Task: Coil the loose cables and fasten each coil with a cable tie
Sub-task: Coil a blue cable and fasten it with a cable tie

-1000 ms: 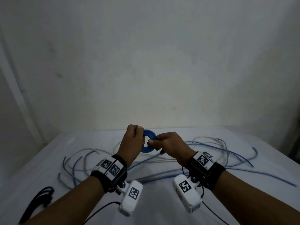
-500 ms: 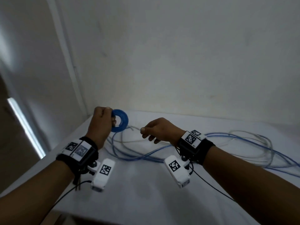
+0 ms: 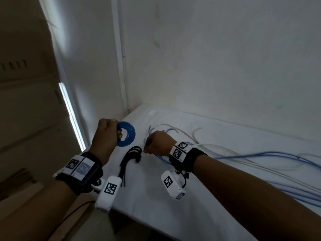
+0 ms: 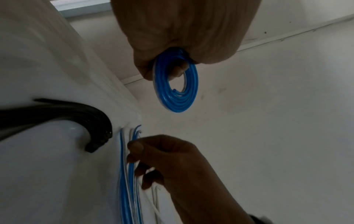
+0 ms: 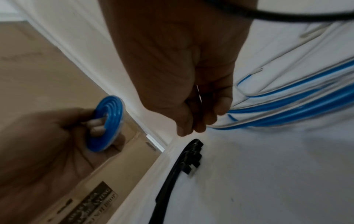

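Note:
My left hand (image 3: 111, 131) grips a small, tightly wound blue cable coil (image 3: 126, 133) and holds it upright above the table's far left corner. The left wrist view shows my fingers hooked through the coil (image 4: 176, 97), and it shows again in the right wrist view (image 5: 111, 121). My right hand (image 3: 152, 145) hovers with fingers curled and nothing visible in them, just right of a bundle of black cable ties (image 3: 131, 158) lying on the white table (image 3: 173, 197). Loose blue and white cables (image 3: 243, 157) trail off to the right behind that hand.
The table's left edge runs close beside the cable ties (image 5: 184, 159). Brown cardboard boxes (image 3: 26, 206) stand below it on the left. A white wall rises directly behind the table. The loose cables (image 5: 287, 103) spread across the right side.
My right hand let go of the coil and dropped toward the cable ties. My left hand carried the coil to the left. The head view swung left, bringing the ties and table corner into sight.

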